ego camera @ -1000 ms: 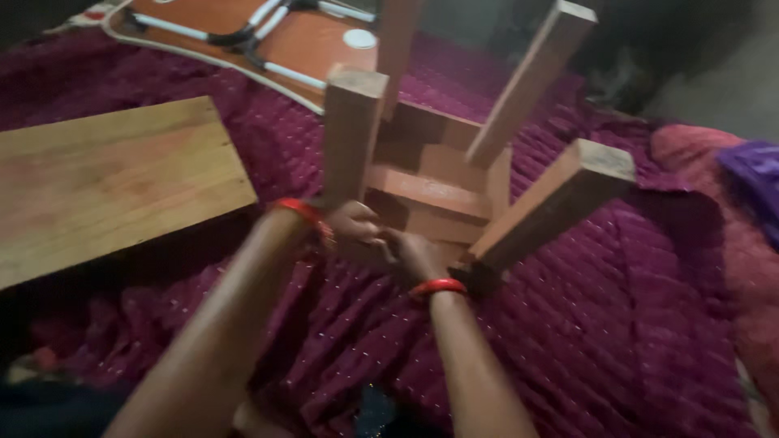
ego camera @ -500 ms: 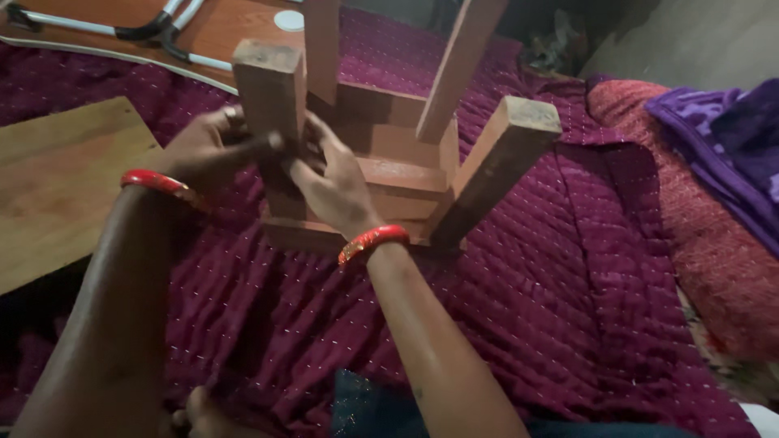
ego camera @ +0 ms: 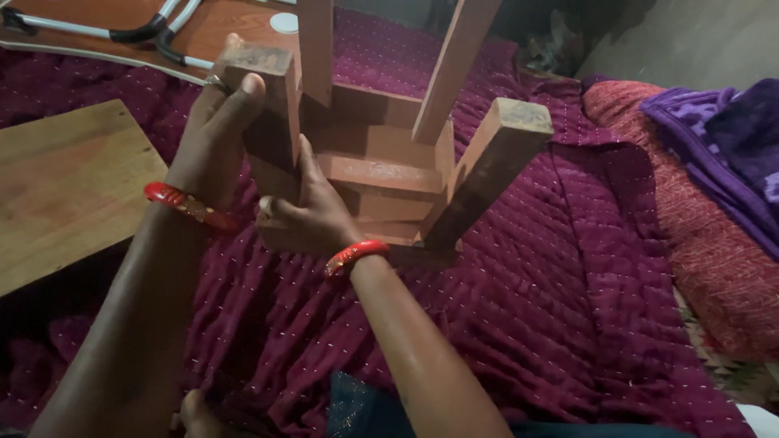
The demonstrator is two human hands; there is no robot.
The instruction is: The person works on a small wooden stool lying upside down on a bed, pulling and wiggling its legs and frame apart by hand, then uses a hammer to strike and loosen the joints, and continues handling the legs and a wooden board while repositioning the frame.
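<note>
— Stool [ego camera: 381, 174], wooden, upside down: where does it sit against the hands?

— Straight ahead of both, seat down on the maroon quilt [ego camera: 552, 300], four square legs pointing up toward the camera. The near leg [ego camera: 264, 105] stands between the two hands.

— What has the left hand [ego camera: 213, 134] got?

— It is wrapped around that near leg from the outer side, thumb laid up along the face close to the cut end, a ring finger just showing behind the post. Fingers are curled closed on the wood. A red bangle [ego camera: 188, 204] sits at the wrist.

— And the right hand [ego camera: 304, 212]?

— Lower down, at the foot of the same leg where it meets the stool's frame. The fingers reach up against the leg and crosspiece, thumb out to the side; it presses or grips there, but how tightly it has closed I cannot tell, since the palm faces away. A second red bangle [ego camera: 355, 255] circles that wrist.

— What lies farther out?

— Beyond the left hand, a flat wooden board [ego camera: 65, 186] rests on the quilt. Past the fingertips, farther away, is an orange-brown panel with metal tubes [ego camera: 138, 24]. Off to the right of the right hand, well apart, lie a reddish cushion [ego camera: 698, 227] and a purple cloth [ego camera: 722, 138].
</note>
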